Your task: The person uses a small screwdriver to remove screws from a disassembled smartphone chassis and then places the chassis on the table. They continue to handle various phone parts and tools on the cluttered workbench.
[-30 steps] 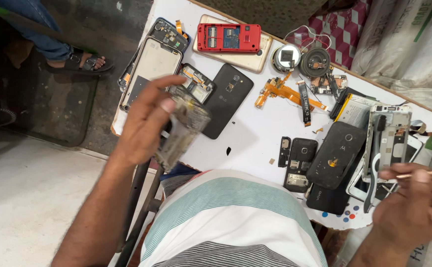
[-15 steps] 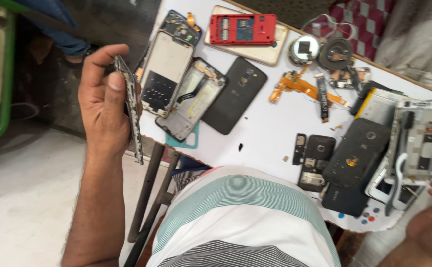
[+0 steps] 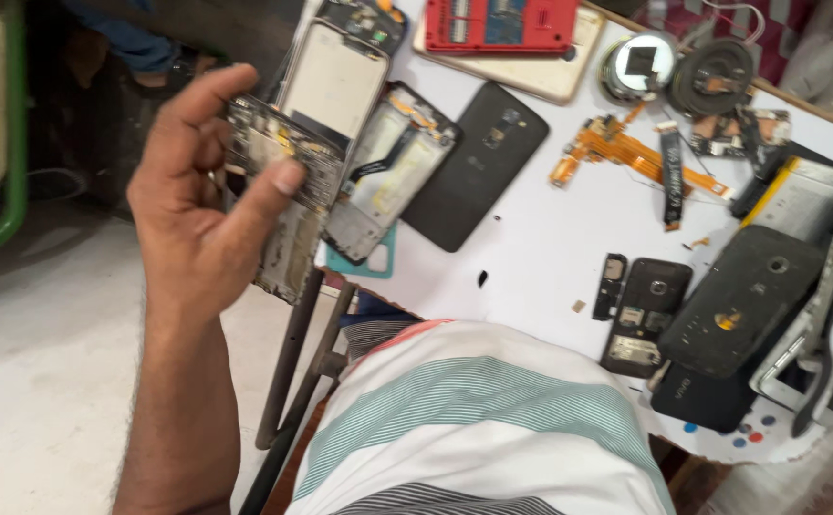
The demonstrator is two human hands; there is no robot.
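Observation:
My left hand [image 3: 197, 215] is raised off the left edge of the white table [image 3: 541, 248] and grips a stripped phone frame [image 3: 283, 205], thumb across its face with circuit parts showing. Right beside it on the table lie two more opened phone frames [image 3: 335, 72] [image 3: 388, 172] and a black phone back cover [image 3: 474, 162]. My right hand is almost wholly out of view; only a blurred edge shows at the bottom right corner, too little to tell what it holds.
A red phone shell [image 3: 502, 21] lies on a beige one at the far edge. Orange flex cables [image 3: 617, 148], round speaker parts [image 3: 641, 62], small black phone parts [image 3: 641, 310] and dark covers [image 3: 741, 300] crowd the right side. Metal table legs [image 3: 288, 381] stand below.
My left hand turned the phone frame from edge-on to face-on and brought it closer to the table. The view shifted left, and my right hand slid out of sight.

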